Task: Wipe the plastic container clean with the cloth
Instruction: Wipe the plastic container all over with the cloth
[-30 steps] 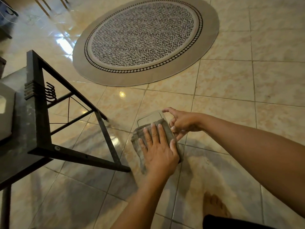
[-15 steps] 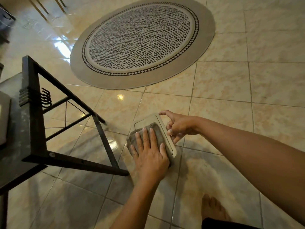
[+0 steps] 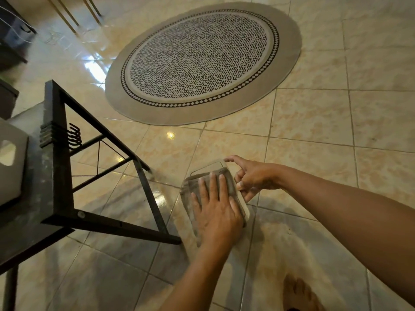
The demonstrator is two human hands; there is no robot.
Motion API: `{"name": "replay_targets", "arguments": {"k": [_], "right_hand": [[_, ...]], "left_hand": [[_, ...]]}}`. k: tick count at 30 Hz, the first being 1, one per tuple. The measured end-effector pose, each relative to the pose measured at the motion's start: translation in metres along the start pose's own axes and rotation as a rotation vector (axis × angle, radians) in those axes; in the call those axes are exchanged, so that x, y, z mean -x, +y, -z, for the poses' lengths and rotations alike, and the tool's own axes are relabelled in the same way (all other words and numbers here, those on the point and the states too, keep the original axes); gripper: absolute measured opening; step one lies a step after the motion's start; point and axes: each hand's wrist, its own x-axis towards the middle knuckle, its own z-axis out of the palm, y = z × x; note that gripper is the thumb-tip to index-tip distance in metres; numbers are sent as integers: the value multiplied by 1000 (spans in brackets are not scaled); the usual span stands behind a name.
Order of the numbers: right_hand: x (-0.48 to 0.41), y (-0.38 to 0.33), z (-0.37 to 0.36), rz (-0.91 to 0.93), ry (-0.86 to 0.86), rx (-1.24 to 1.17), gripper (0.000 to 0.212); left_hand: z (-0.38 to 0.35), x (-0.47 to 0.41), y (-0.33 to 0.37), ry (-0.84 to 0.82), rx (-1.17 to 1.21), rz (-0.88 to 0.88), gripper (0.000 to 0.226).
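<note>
A clear plastic container (image 3: 208,168) is held above the tiled floor, its flat side facing me. My right hand (image 3: 253,178) grips its right edge, with the index finger stretched along the top corner. A grey cloth (image 3: 190,189) covers most of the container's face. Lying flat on the cloth, my left hand (image 3: 215,212) presses it against the container with the fingers spread. Only the container's top end and right rim show past the cloth.
A black metal table frame (image 3: 56,153) stands close on the left, with a white object (image 3: 11,162) on its top. A round patterned rug (image 3: 202,61) lies on the floor beyond. A bare foot (image 3: 298,292) is at the bottom right.
My left hand has rubbed the cloth up and then back down the container's face. The right hand keeps hold of the edge, and its index finger has stretched out.
</note>
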Motion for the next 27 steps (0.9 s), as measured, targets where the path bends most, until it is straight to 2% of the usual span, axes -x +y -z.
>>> {"name": "replay_targets", "arguments": {"k": [2, 5, 11, 14, 17, 19, 21, 23, 25, 27], "right_hand": [[0, -1, -2, 5, 8, 13, 93], [1, 1, -6, 2, 51, -3, 96], [0, 4, -6, 11, 70, -34, 96], [2, 5, -8, 9, 107, -46, 95], [8, 8, -6, -61, 158, -118, 89], [10, 7, 2, -94, 212, -87, 74], [7, 2, 16, -52, 360, 81, 49], [2, -7, 30, 46, 509, 263, 35], [-3, -15, 40, 105, 530, 352, 32], [-12, -17, 41, 132, 480, 416, 32]], "left_hand": [[2, -16, 4, -1, 8, -22, 66], [9, -29, -7, -2, 35, 71, 68], [4, 33, 24, -46, 54, 115, 73], [-7, 29, 31, 57, 20, 102, 70], [-11, 18, 10, 85, -23, -82, 66], [-3, 9, -8, 55, -44, -221, 67], [6, 0, -27, 40, -72, -312, 65], [11, -8, -42, 20, -111, -372, 63], [17, -12, -54, -4, -136, -444, 63], [21, -14, -61, -30, -145, -510, 62]]}}
